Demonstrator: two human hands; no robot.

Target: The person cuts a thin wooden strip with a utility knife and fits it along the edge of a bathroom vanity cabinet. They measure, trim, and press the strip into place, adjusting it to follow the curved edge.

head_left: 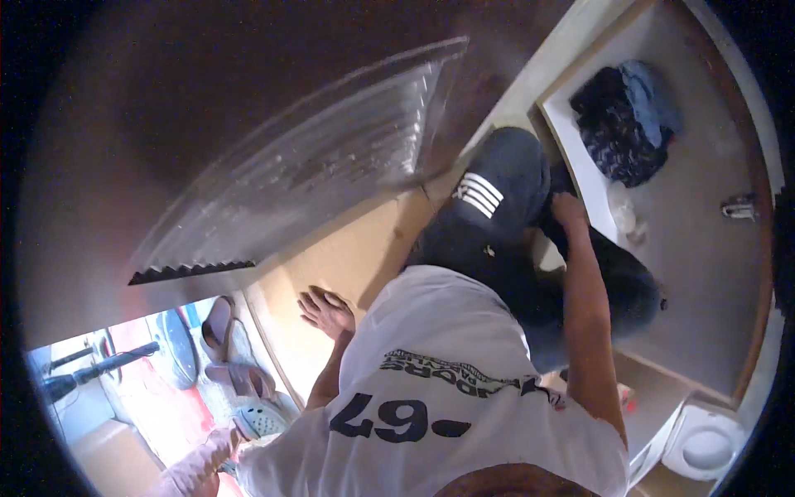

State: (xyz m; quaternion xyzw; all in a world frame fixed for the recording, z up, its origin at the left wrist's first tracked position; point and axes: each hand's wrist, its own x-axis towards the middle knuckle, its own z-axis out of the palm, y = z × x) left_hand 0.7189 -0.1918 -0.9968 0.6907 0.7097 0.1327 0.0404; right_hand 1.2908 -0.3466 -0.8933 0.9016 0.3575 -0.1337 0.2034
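Note:
My left hand (327, 311) rests on a light wooden surface (364, 257) with its fingers spread and nothing in it. Across my bent legs in dark trousers (497, 248), my right arm reaches forward. My right hand (569, 210) is curled closed against dark cloth between my knee and a pale open compartment (592, 182). Its fingertips are hidden, so what it grips cannot be made out. Inside the compartment, just beyond that hand, lie a black bundle of cloth (617, 124), a blue cloth (648, 103) and a small whitish, bag-like item (621, 209).
A large dark panel with a grey ridged insert (306, 157) rises ahead on the left. Below it are several shoes, including a light green clog (261, 419), and a cardboard box (116, 460). A metal fitting (739, 207) is on the right. A white round-topped object (704, 441) stands lower right.

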